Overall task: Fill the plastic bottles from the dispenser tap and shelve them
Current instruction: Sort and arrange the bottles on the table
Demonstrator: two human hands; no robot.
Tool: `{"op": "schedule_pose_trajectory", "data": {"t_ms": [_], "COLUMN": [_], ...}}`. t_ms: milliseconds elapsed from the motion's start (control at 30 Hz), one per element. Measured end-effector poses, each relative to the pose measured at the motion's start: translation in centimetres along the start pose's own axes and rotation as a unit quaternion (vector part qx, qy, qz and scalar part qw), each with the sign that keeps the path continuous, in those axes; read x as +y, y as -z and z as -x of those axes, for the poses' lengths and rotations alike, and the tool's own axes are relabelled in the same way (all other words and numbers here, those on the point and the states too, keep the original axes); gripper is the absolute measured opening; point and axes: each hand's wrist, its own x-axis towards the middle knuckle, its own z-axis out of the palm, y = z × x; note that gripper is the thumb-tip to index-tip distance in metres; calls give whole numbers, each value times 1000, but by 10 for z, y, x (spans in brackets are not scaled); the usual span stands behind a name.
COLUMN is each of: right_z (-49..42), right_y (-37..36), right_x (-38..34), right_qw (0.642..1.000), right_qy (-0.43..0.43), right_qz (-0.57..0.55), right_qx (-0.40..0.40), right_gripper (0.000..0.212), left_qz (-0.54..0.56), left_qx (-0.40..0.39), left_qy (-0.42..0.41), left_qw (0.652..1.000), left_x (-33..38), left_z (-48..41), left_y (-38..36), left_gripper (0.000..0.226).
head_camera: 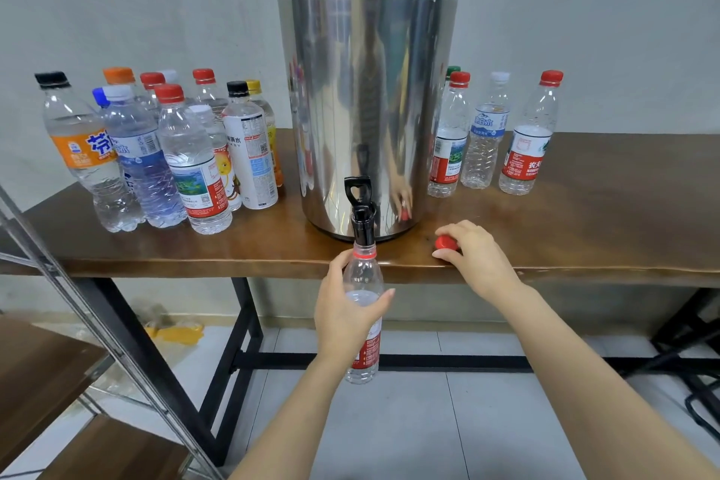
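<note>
Bottle (364, 273) stands upright just under the black tap (360, 214), open-mouthed. My left hand (346, 318) is wrapped round its middle, the forearm reaching up from six o'clock. A water line shows near my thumb. At three o'clock of the tap, my right hand (477, 259) rests on the table (604, 214), fingers pinching the red cap (446, 243). Capped bottles (163, 152) stand at nine and three o'clock of the steel dispenser (366, 90).

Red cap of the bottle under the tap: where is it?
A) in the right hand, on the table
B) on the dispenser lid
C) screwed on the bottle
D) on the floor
A: the right hand holds the red cap on the table; the bottle in the left hand has no cap.
</note>
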Motion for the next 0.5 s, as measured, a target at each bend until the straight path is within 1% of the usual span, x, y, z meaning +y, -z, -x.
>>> {"op": "schedule_pose_trajectory", "data": {"t_ms": [100, 167, 233, 267, 333, 367, 433, 500], "right_z": [-3, -4, -2, -1, 1, 2, 3, 3], "right_y": [-2, -3, -4, -2, 4, 9, 21, 31], "right_x": [2, 2, -3, -9, -30, -44, -75, -103], "right_qw": [1000, 1000, 999, 998, 992, 987, 978, 969], "right_qy": [-6, -8, -4, 5, 46, 76, 138, 191], "right_qz": [9, 0, -12, -21, -52, -73, -109, -122], "right_qx": [4, 10, 40, 65, 109, 119, 114, 100], "right_gripper": [38, 45, 54, 54, 50, 48, 45, 45], "left_qz": [35, 38, 39, 42, 47, 48, 49, 44], "left_qx": [-20, -34, -40, -40, -35, -33, -32, -29], "left_qy": [-4, -11, -11, -14, -25, -29, -36, -41], "left_qw": [999, 999, 998, 998, 998, 998, 998, 998], "left_x": [-5, -7, -7, -7, -4, -3, -2, -1], "left_z": [-3, -5, -6, -6, -6, -6, -6, -7], "left_y": [2, 3, 3, 3, 2, 1, 0, 0], "left_gripper": [69, 68, 67, 66, 64, 64, 64, 65]}}
